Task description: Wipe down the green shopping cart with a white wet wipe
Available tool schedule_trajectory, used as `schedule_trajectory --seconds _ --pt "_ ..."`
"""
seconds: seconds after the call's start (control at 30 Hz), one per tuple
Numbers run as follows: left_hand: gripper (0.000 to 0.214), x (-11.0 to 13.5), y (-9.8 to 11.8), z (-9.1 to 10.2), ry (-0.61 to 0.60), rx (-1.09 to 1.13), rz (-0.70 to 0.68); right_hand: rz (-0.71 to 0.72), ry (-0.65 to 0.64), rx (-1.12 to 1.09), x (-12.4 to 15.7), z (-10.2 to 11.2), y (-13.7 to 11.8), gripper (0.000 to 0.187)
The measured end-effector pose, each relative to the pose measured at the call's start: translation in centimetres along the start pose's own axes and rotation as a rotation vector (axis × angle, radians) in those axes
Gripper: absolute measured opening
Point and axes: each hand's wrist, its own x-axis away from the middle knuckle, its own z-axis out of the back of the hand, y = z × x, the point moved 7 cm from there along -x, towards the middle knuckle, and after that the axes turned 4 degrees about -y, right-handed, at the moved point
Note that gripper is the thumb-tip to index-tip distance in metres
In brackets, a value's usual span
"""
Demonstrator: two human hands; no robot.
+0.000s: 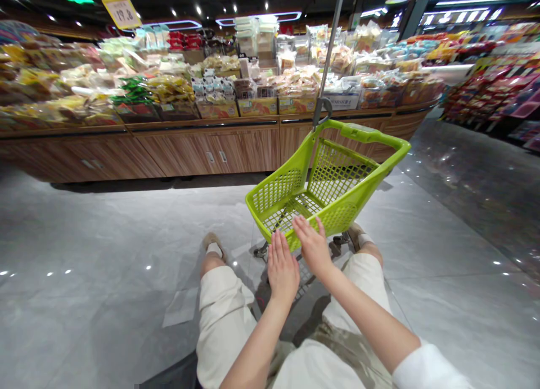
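Observation:
A lime-green plastic shopping cart (350,213) with lattice walls stands close in front of my knees, and its basket looks bare inside. My left hand (283,268) is held out flat, fingers stretched, by the cart's near end. Just right of it, my right hand (313,247) also has its fingers extended, overlapping the basket's near rim in the view. Neither hand holds anything. Whether the fingertips touch the rim I cannot tell.
Beyond the cart runs a wood-panelled display counter (219,150) stacked with packaged snacks. A grey pole (333,40) rises behind the cart's far corner. A yellow price sign (121,13) hangs at upper left. More shelves (491,88) stand at right. Grey tiles (105,254) cover the floor.

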Motion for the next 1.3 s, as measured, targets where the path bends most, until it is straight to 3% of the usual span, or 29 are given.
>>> schedule_trajectory --seconds 0.07,0.13,0.2,0.27,0.33,0.37,0.43,0.53,0.6,0.63,0.7,0.8,0.87,0.97,1.07,1.13,1.2,1.3 --pt "0.091 0.1 -0.3 -0.1 0.008 -0.008 -0.012 0.122 -0.031 -0.055 0.5 -0.7 -2.7 0.062" --pt "0.089 0.1 -0.7 0.0 0.008 -0.014 -0.018 0.189 -0.054 -0.083 0.6 -0.4 -1.8 0.065" --pt "0.085 0.1 -0.8 0.1 0.002 -0.019 -0.016 0.158 -0.044 -0.072 0.3 0.5 2.2 0.073" --pt "0.083 0.0 -0.5 0.4 -0.002 -0.019 -0.019 0.012 0.012 -0.027 -0.2 1.8 7.2 0.076" --pt "0.083 -0.1 0.0 0.5 0.000 -0.009 -0.016 -0.113 0.055 0.016 -0.4 2.5 9.6 0.077" --pt "0.084 -0.1 0.3 0.4 -0.001 -0.002 -0.013 -0.143 0.062 0.026 -0.4 2.4 9.3 0.077" --pt "0.085 -0.2 0.6 0.3 0.000 0.006 -0.005 -0.122 0.050 0.014 0.0 1.6 6.1 0.075" --pt "0.087 -0.1 0.3 0.0 0.009 -0.005 -0.014 0.054 0.009 -0.055 0.8 -0.2 -0.6 0.067" --pt "0.087 -0.1 -0.2 0.0 0.014 -0.016 -0.026 0.161 -0.024 -0.084 1.0 -0.6 -2.2 0.066" --pt "0.086 -0.1 -0.5 0.1 0.013 -0.019 -0.029 0.183 -0.036 -0.083 1.0 -0.4 -1.4 0.068" --pt "0.083 -0.1 -0.8 0.2 0.010 -0.020 -0.030 0.154 -0.040 -0.054 0.5 0.4 2.4 0.074" --pt "0.081 -0.1 -0.6 0.5 0.014 -0.006 -0.024 -0.052 0.033 0.019 -0.5 2.3 9.5 0.076" --pt "0.082 -0.1 -0.1 0.5 0.015 0.008 -0.013 -0.150 0.058 0.044 -0.8 2.7 10.6 0.076" --pt "0.085 0.0 0.3 0.3 0.018 0.025 0.002 -0.119 0.033 0.013 -0.4 1.3 5.3 0.072" --pt "0.088 0.0 0.1 0.1 0.023 0.013 -0.010 0.068 -0.025 -0.062 0.5 -0.5 -1.5 0.064" --pt "0.089 0.1 -0.3 0.1 0.018 -0.006 -0.021 0.172 -0.064 -0.096 0.8 -0.7 -2.5 0.064" --pt "0.086 0.1 -0.7 0.2 0.011 -0.017 -0.018 0.180 -0.072 -0.093 0.6 0.0 0.2 0.070" --pt "0.083 0.0 -0.5 0.4 0.006 -0.013 -0.013 0.009 -0.025 -0.030 -0.2 1.9 6.9 0.078"
